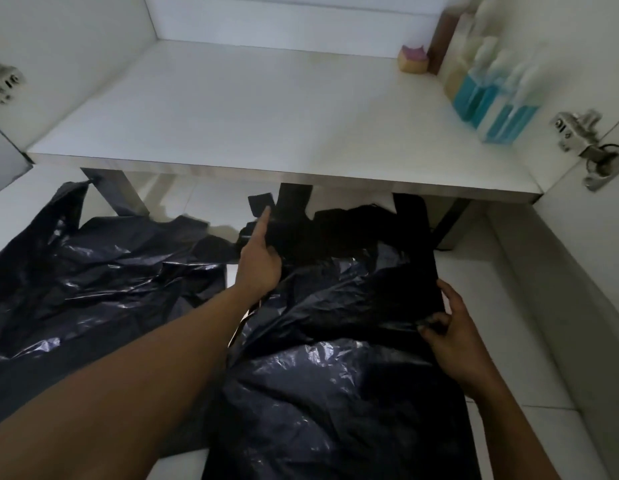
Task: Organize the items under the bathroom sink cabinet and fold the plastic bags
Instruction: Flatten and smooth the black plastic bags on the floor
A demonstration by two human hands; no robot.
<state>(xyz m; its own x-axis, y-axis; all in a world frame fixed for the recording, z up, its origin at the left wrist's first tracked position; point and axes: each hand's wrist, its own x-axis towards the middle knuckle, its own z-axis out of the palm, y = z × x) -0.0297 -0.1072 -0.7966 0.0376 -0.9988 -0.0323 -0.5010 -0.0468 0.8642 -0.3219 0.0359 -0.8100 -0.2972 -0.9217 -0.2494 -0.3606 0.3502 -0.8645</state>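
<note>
A large black plastic bag [329, 375] lies spread on the white floor in front of the open sink cabinet, its handles reaching under the shelf edge. My left hand [258, 258] lies on the bag's upper part near the handles, index finger stretched out, the other fingers partly hidden. My right hand [453, 334] pinches the bag's right edge between thumb and fingers. A second crumpled black bag [76, 275] lies to the left, partly under my left forearm.
The cabinet's white shelf [252, 109] holds clear bottles of blue liquid [498, 109], a brown bottle [443, 36] and a small pink-topped object [413, 60] at the right back. Metal hinges [578, 133] stick out on both sides. The white floor [522, 306] lies below.
</note>
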